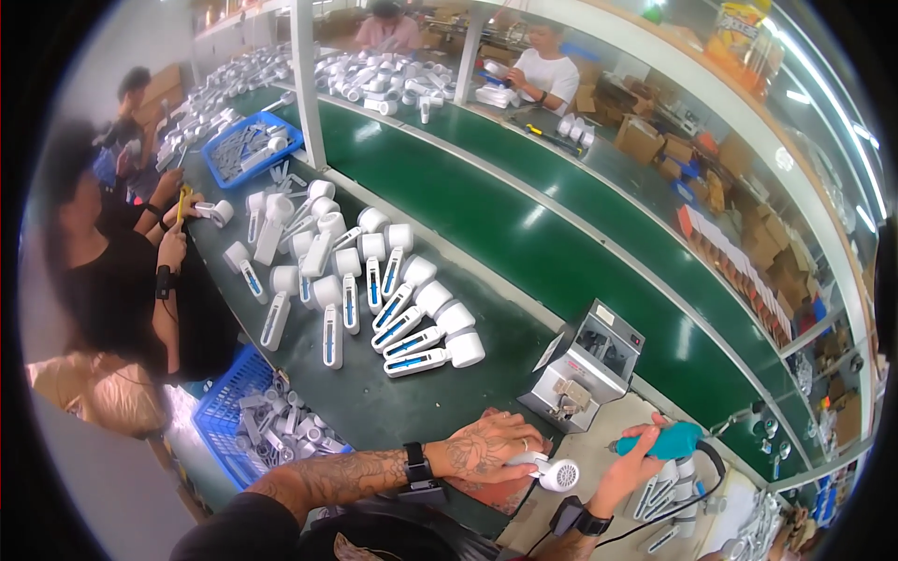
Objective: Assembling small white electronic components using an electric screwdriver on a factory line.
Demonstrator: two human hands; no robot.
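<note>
The person's left hand [491, 451] is closed over the handle of a white handheld unit [559, 476], whose round, grilled head sticks out past the fingers. This unit is at the near end of the worktop [374, 411], over a reddish mat [503, 496]. The right hand [636, 463] is wrapped around a teal power screwdriver [672, 440], held to the right of the unit and apart from it, its tip pointing left. A black cable [719, 467] loops down from the tool's rear end.

Just beyond the hands, a grey metal box [585, 366] stands at the worktop's edge beside the green conveyor [524, 238]. Farther up the worktop, a crowd of white units with blue slots [408, 328] lies between its two long edges, many with their round heads toward the conveyor. At the far end sits a blue tray [297, 140] of grey parts. A blue basket [217, 432], also filled with grey parts, stands just off the left edge. Near that edge, a co-worker [112, 290] holds a yellow tool [181, 205]. More white units [687, 496] lie below the right hand.
</note>
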